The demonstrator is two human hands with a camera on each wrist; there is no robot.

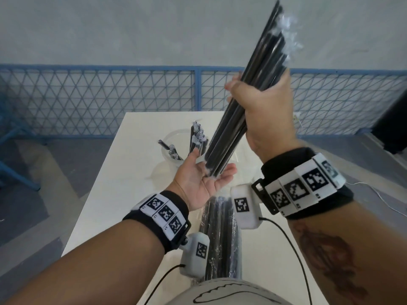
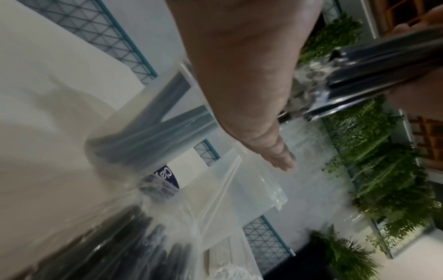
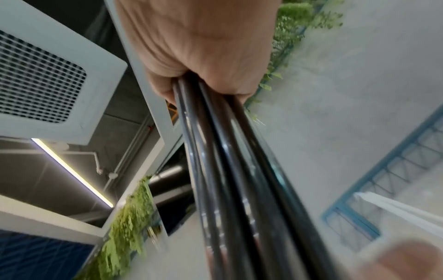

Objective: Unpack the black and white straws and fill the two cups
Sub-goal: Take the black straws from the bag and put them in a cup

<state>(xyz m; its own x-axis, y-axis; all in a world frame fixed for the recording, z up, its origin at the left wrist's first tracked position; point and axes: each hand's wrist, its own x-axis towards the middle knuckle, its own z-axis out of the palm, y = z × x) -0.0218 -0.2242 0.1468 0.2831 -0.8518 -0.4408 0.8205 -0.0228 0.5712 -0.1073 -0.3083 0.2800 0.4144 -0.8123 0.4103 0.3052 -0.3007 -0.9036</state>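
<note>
My right hand grips a bundle of black straws in clear wrappers and holds it tilted, top end up and to the right. The bundle's lower end rests on the flat palm of my left hand, whose fingers are straight. The right wrist view shows the black straws running out of my fist. A clear cup at the table's far middle holds several black straws. A clear bag of black straws lies on the table below my wrists. No white straws show in the head view.
The white table ends at a blue mesh fence behind it. Empty clear plastic bags lie beside the cup. Cables run from both wrist cameras across the table's near edge.
</note>
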